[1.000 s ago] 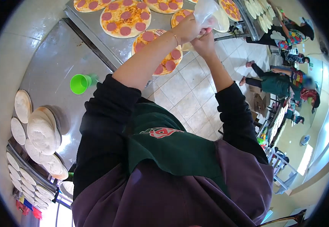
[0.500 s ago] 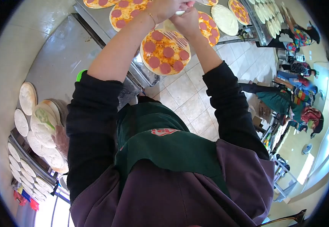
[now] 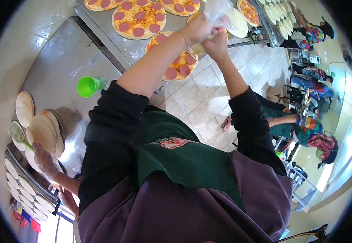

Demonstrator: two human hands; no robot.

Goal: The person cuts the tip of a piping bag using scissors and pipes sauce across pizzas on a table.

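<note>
Both hands are closed together at the top of the view around a clear plastic bag [image 3: 217,9]; what fills it is hard to make out. My left hand [image 3: 199,29] grips it from the left, and my right hand [image 3: 216,45] is closed just below and right. Beneath my left forearm lies a pizza with round sausage slices [image 3: 172,73], partly hidden; thin pale stripes show on its right side. Another sausage-topped pizza [image 3: 139,19] lies to the left, and one more is mostly covered by my hands.
A metal table [image 3: 99,22] bears more pizzas and a plain dough base [image 3: 237,24]. At left, a green cup [image 3: 87,86] stands near stacked bases [image 3: 45,131], where a co-worker's gloved hand [image 3: 44,160] holds a green ladle-like tool [image 3: 18,133]. Other people work at right.
My hands have shifted right and down in view with the bag, which now shows above them. The green cup has come into sight. The co-worker's tool has moved left off the stacked bases.
</note>
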